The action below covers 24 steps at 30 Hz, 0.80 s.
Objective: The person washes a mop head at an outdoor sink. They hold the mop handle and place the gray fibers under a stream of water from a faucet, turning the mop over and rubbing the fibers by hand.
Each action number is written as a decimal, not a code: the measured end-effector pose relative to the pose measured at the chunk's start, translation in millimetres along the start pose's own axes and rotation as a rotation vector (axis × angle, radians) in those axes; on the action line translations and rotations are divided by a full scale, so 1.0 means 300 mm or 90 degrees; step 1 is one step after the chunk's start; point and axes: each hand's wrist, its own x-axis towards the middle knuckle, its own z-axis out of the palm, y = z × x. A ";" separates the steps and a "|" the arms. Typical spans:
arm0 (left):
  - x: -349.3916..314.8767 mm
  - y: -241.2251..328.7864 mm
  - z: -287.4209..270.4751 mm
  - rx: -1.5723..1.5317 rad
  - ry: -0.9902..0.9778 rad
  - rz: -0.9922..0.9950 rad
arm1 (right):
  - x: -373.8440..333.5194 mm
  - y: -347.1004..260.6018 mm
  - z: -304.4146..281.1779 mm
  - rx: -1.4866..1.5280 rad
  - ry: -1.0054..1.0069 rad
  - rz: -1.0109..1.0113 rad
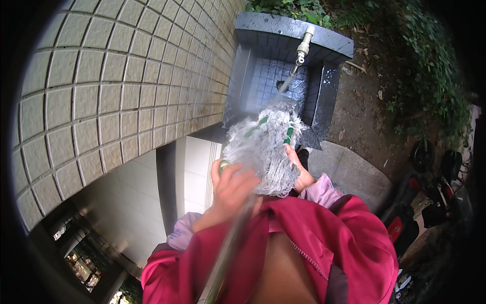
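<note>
A string mop's wet, whitish-grey head (276, 157) is lifted at the near side of a tiled sink (326, 101). Green parts show among its strands. Water runs from the tap (302, 49) onto the far end of the strands, with spray around it. My left hand (233, 187), blurred by motion, is closed on the near left part of the mop, by the handle (228, 258). That metal pole slants down past my left arm. On the mop head's right side my right hand (300, 169) grips the strands, thumb on top by a green piece, its other fingers mostly hidden.
A beige tiled wall (111, 81) rises close on the left of the sink. Bare soil (362, 109) and leafy plants (425, 71) lie to the right, with a paved slab (349, 167) nearer me. Black and red objects (405, 225), partly dark, stand at the lower right.
</note>
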 end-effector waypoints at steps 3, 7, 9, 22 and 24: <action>0.025 0.003 0.009 -0.022 -0.010 -0.019 | 0.018 -0.029 -0.057 0.107 -0.185 0.067; 0.050 -0.004 0.010 -0.010 -0.002 -0.011 | 0.018 -0.038 -0.055 0.136 -0.184 0.065; 0.051 -0.009 0.009 -0.001 0.004 -0.002 | 0.025 -0.035 -0.054 0.136 -0.160 0.055; 0.062 -0.023 -0.063 0.073 0.043 -0.028 | 0.196 -0.006 0.009 0.029 0.004 0.080; 0.071 -0.018 -0.060 0.089 0.033 -0.028 | 0.197 -0.016 0.004 0.037 -0.021 0.085</action>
